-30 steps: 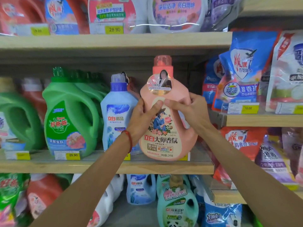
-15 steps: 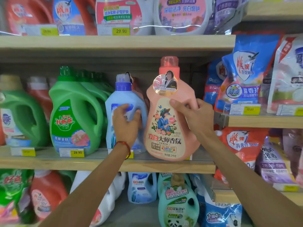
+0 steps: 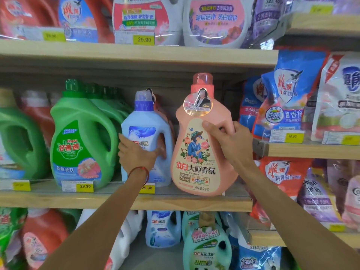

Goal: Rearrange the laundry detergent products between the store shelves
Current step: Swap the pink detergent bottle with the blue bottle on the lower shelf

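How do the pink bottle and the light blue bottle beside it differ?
The pink bottle looks taller, with a pink cap; the light blue bottle has a blue collar. The right hand grips the pink bottle's shoulder; the left hand holds the light blue bottle's middle. Both are upright.

- This is a shop, at the laundry-detergent section of a store aisle.
- Pale wooden shelves (image 3: 136,53) run in tiers, one above another, with a second, stepped set of shelves to the right.
- Yellow price tags (image 3: 143,39) sit along the shelf fronts; several read 29.90 and one (image 3: 292,136) on the right reads 10.00.
- The same goods stand in rows: green detergent jugs (image 3: 78,133) are lined up one behind another.
- Printed refill pouches (image 3: 288,98) stand packed together on the right-hand shelves.
- More bottles fill the tiers above and below, among them a teal bottle (image 3: 206,250), all with their brand labels facing outward.
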Demonstrator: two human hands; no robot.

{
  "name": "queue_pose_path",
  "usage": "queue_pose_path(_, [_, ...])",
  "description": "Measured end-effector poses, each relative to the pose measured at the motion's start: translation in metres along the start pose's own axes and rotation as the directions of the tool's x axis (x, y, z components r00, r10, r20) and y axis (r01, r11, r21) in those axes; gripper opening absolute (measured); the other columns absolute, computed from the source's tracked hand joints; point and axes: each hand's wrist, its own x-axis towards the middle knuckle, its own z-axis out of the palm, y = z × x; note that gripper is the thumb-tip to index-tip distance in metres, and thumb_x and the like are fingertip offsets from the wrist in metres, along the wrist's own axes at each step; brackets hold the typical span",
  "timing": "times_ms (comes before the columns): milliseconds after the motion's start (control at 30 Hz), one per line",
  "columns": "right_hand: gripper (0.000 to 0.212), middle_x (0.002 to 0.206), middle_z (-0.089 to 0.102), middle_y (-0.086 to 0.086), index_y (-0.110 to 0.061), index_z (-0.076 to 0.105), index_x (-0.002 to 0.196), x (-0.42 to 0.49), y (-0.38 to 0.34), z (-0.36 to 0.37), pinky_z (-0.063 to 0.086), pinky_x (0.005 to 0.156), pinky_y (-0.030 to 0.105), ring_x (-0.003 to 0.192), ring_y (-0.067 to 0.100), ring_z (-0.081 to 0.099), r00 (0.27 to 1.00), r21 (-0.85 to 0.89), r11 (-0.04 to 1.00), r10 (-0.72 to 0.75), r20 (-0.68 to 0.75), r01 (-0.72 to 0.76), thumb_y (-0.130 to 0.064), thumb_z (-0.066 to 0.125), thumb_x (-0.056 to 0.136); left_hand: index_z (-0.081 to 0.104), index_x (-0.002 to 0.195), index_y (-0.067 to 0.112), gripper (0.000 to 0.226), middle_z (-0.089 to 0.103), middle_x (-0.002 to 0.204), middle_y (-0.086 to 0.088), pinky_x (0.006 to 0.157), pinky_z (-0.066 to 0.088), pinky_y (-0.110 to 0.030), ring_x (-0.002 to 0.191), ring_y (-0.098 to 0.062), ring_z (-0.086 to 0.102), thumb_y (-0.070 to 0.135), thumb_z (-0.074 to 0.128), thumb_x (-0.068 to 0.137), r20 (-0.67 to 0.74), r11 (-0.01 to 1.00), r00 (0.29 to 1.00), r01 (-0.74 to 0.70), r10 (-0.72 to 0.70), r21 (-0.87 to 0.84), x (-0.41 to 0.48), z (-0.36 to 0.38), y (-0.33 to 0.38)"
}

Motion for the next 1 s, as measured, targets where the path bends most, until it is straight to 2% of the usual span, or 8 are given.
queue_pose_path(200, [0.071,0.086,0.073,-0.002,-0.024,0.06,0.078,-0.001,0.001,0.004,0.06,0.081,0.052,0.086,0.023,0.071,0.998,-0.082,0.995,-0.055,-0.025,0.053,-0.091,0.067,0.055,0.014,0.155,0.007,0.148,0.05,0.14,-0.023,0.099,0.048,-0.056,0.125,-0.043,0.054,0.064,0.094,0.043,-0.011,1.0,1.0,-0.015,0.015,0.0,0.002,0.0,-0.009])
queue_pose_path(400, [0.076,0.085,0.073,-0.001,-0.02,0.062,0.08,0.003,0.003,0.005,0.06,0.077,0.045,0.085,0.021,0.071,0.998,-0.075,0.996,-0.057,-0.02,0.055,-0.092,0.066,0.054,0.017,0.154,0.007,0.14,0.05,0.137,-0.022,0.099,0.048,-0.058,0.126,-0.042,0.052,0.056,0.093,0.048,-0.007,0.999,1.0,-0.009,0.008,-0.031,0.002,-0.002,-0.009])
queue_pose_path(567, [0.069,0.077,0.073,-0.004,-0.021,0.063,0.076,0.005,0.006,0.005,0.059,0.07,0.038,0.074,0.016,0.071,0.998,-0.014,0.998,-0.061,-0.011,0.061,-0.086,0.071,0.055,0.024,0.151,0.011,0.138,0.051,0.138,-0.017,0.099,0.048,-0.06,0.126,-0.04,0.053,0.061,0.081,0.036,-0.05,0.989,0.999,-0.011,0.004,-0.145,-0.004,-0.007,-0.007])
queue_pose_path(667, [0.07,0.074,0.074,-0.004,-0.018,0.066,0.075,0.004,0.005,0.004,0.059,0.067,0.036,0.07,0.015,0.072,0.998,0.015,0.998,-0.057,-0.013,0.057,-0.085,0.073,0.053,0.03,0.147,0.012,0.134,0.053,0.138,-0.014,0.098,0.05,-0.059,0.125,-0.038,0.055,0.064,0.081,0.034,-0.078,0.971,0.997,-0.047,0.03,-0.235,-0.01,-0.013,-0.007])
queue_pose_path(800, [0.071,0.073,0.076,-0.003,-0.014,0.07,0.076,0.005,0.004,0.002,0.061,0.068,0.037,0.071,0.015,0.075,0.999,0.075,0.997,-0.029,0.016,0.028,-0.08,0.078,0.052,0.028,0.149,0.011,0.133,0.051,0.141,-0.015,0.102,0.048,-0.058,0.129,-0.038,0.052,0.057,0.085,0.038,-0.115,0.965,0.991,-0.097,0.07,-0.246,-0.014,-0.02,-0.006])
queue_pose_path(1000, [0.05,0.063,0.072,-0.015,-0.018,0.066,0.067,0.004,0.008,0.0,0.048,0.056,0.021,0.058,0.0,0.068,0.998,0.13,0.99,-0.058,0.026,0.054,-0.063,0.088,0.064,0.029,0.15,0.007,0.138,0.051,0.14,-0.015,0.105,0.047,-0.053,0.128,-0.035,0.053,0.061,0.081,0.034,-0.218,0.927,0.967,-0.2,0.134,-0.316,-0.005,-0.041,0.017])
